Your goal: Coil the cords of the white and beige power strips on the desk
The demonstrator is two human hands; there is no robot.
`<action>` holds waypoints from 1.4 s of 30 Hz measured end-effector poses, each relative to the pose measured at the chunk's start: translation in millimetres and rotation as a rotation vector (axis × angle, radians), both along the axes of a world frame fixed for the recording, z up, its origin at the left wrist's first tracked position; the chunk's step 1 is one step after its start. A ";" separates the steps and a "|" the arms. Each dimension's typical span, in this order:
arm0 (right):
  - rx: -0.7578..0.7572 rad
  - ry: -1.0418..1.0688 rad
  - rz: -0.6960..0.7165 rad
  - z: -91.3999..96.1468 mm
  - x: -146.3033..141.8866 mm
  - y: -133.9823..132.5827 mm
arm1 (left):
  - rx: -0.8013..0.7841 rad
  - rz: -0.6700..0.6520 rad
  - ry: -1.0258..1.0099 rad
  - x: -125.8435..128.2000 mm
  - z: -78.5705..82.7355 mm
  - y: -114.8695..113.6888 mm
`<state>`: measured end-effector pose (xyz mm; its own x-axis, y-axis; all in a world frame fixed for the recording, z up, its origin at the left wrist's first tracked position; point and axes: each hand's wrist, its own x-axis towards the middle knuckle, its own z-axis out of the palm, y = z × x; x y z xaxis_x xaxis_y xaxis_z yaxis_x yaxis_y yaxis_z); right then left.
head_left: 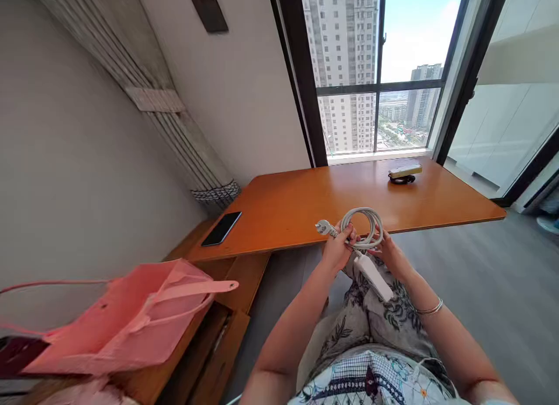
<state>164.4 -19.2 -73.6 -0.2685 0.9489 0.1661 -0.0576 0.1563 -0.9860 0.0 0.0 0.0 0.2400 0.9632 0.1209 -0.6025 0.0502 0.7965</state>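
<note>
A coiled white cord (375, 214) is held up between my two hands, just in front of the near edge of the orange-brown table. My left hand (338, 249) closes around one side of the loops, close to the cord's plug (325, 227). On the other side, the fingers of my right hand (388, 255) grip the loops, partly hidden behind them. Below the coil hangs a white power strip (373, 277), tilted over my patterned trousers. Neither hand touches the table (301, 204).
A dark tablet or phone (222, 228) lies at the table's left end. Toward the far right sits a yellowish box (405, 171) with a black cable (402, 180). A pink bag (131, 318) rests on the wooden bench at left. Behind the table is a window (378, 89).
</note>
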 end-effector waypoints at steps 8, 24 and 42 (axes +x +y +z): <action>0.212 -0.544 0.008 14.0 3.6 -43.3 | 0.145 0.421 0.034 -1.3 19.1 9.2; 0.181 0.221 -0.619 76.3 2.6 0.3 | -0.045 -0.048 -0.089 8.6 -11.2 -8.7; -0.147 0.194 -0.271 53.3 -0.5 25.9 | -0.217 0.025 0.000 -1.9 -31.1 10.6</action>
<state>163.9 6.7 -20.4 0.0189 0.9988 0.0462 -0.2214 0.0493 -0.9739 -1.9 10.6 -31.1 0.2155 0.9723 -0.0902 -0.6055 0.2056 0.7689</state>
